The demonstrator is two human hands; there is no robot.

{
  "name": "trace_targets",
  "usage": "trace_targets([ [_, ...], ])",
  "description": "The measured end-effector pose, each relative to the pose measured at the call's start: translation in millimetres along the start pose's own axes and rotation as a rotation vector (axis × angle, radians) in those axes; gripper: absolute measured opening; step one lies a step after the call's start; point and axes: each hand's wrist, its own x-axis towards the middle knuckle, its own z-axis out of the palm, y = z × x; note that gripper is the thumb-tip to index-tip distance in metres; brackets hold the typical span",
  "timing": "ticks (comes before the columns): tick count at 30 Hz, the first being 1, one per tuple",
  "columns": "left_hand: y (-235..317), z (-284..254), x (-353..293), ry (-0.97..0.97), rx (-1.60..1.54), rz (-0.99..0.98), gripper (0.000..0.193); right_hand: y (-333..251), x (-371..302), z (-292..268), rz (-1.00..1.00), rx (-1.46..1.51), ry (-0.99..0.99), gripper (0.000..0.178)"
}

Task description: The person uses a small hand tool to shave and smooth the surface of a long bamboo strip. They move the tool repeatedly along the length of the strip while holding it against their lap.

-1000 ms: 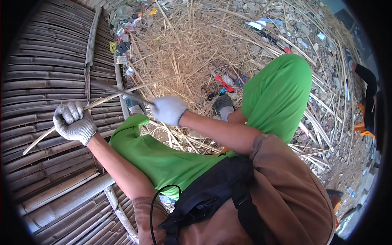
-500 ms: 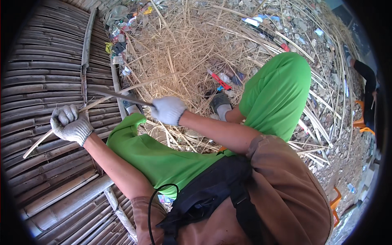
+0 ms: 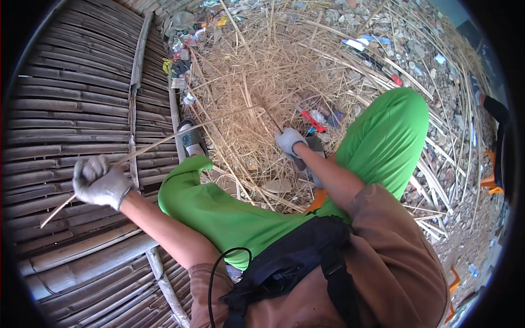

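Observation:
My left hand (image 3: 101,182), in a whitish knit glove, is closed around a long thin bamboo strip (image 3: 164,140). A short end of the strip sticks out below the fist, and the long part slants up to the right over the straw. Also gloved, my right hand (image 3: 291,142) grips a long dark-bladed knife (image 3: 271,118) in front of my right shin. Its blade points up and left, its tip close to the far part of the strip; whether they touch I cannot tell. The handle is hidden in my fist.
On the left stands a platform of bamboo slats (image 3: 71,126). Straw-like shavings (image 3: 257,76) cover the ground ahead, with a red tool (image 3: 310,118) lying among them. More bamboo strips (image 3: 435,191) lie at right. A person in dark clothes (image 3: 496,126) is near an orange chair (image 3: 490,174).
My right hand has moved right with the knife, away from my left hand, and the blade has swung steeper. The left hand still holds the strip, and the whole view has shifted slightly.

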Motion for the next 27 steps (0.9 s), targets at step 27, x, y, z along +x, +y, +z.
trace_targets([
  [27,-1,10,1,-0.549,-0.122,-0.195,0.026,-52,-23,-22,-0.115,0.296,0.346,0.057],
])
